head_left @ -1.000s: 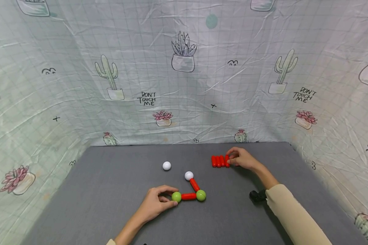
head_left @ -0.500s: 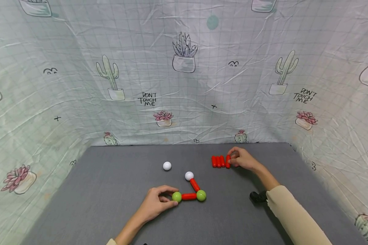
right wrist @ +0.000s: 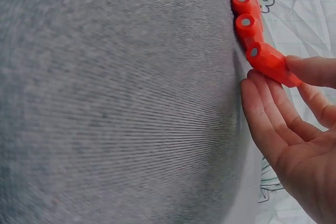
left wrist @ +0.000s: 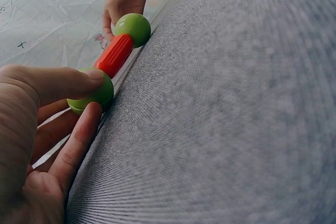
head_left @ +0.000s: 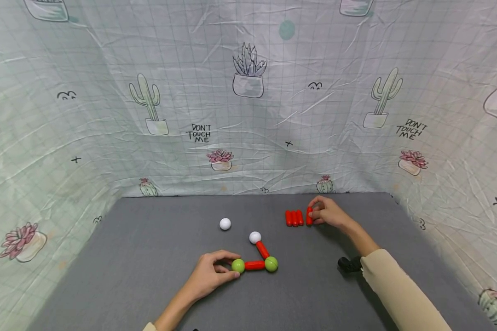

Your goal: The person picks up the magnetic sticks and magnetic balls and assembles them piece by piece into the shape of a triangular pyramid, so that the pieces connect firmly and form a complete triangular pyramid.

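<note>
My left hand (head_left: 210, 274) pinches a green ball (head_left: 238, 265) between thumb and fingers. A red rod (head_left: 254, 265) joins that ball to a second green ball (head_left: 271, 264), from which another red rod runs up to a white ball (head_left: 255, 237). At the back right, my right hand (head_left: 328, 214) pinches a single red rod (head_left: 309, 216) by its far end. The right wrist view shows a grey disc in the near end of this held rod (right wrist: 270, 63), tilted beside the row of red rods (right wrist: 247, 22).
Three red rods (head_left: 294, 218) lie side by side left of the right hand. A loose white ball (head_left: 225, 224) sits on the grey table (head_left: 170, 230) further left. Behind stands a patterned cloth (head_left: 273, 115). A black object (head_left: 348, 265) is at the right wrist.
My right hand has drawn one red rod away from the row, slightly to the right and up, opening a gap. My left hand stays on the green ball.
</note>
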`<state>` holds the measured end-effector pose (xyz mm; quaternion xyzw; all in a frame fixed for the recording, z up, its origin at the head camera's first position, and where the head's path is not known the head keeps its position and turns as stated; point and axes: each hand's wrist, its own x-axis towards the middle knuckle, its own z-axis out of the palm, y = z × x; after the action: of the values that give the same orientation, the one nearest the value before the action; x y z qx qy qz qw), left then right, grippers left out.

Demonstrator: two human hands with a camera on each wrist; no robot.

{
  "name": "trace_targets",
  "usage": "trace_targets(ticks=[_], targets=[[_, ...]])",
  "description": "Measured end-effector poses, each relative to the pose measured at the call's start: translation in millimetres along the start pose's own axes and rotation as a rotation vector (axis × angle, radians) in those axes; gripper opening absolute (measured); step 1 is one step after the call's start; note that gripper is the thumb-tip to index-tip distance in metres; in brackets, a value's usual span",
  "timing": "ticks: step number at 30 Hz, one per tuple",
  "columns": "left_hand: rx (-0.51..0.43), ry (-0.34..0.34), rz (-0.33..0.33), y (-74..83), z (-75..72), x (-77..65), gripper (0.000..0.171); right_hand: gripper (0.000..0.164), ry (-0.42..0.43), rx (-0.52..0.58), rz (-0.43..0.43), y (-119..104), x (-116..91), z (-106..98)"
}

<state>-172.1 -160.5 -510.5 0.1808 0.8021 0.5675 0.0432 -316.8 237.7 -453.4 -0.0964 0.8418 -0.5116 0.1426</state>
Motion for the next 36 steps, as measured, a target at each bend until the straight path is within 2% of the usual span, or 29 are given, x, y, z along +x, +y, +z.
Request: trace_targets(ticks=[4,9,18,27,36], targets=[[-0.001,0.0,0.011,-1.2,0.1,-0.2,0.038,0.033,0.003,0.0,-0.005,-2.9,-0.8,-1.2],[-0.003,0.005,0.054,-3.8,0.2,-0.8,0.038,0.034,0.005,0.016,-0.029,-8.1,-4.4,-0.7],[-0.01,0.006,0.024,-0.6,0.2,-1.4,0.04,0.038,0.002,0.021,-0.097,-21.9,-9.8,8.5],[-0.023,0.007,0.08,-1.1,-0.3,-2.6,0.039,0.035,-0.04,0.006,-0.143,-37.8,-13.0,21.1],[-0.036,0.022,0.062,-1.3,0.3,-1.0,0.041,0.029,-0.09,-0.005,-0.185,-51.6,-11.4,36.5]])
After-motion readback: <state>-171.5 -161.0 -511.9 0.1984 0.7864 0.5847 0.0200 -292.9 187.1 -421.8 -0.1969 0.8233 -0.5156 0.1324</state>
